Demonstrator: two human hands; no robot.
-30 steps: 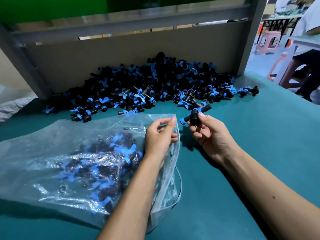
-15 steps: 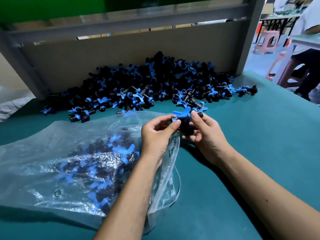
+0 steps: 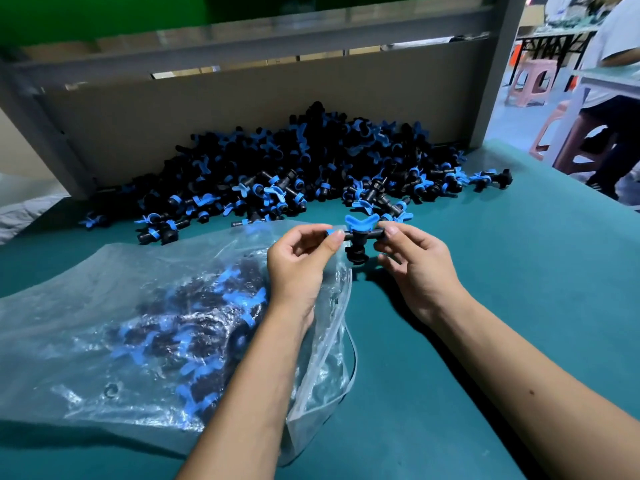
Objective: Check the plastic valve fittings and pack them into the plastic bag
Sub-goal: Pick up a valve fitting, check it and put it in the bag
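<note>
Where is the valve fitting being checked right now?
In the head view, the valve fitting is centre frame, pinched between the left hand and right hand, just above the plastic bag mouth, in front of the pile.

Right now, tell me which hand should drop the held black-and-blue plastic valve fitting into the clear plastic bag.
Left, probably. The left hand pinches one end of the black-and-blue plastic valve fitting directly above the clear plastic bag; the right hand holds the other end over the bare green table.
</note>
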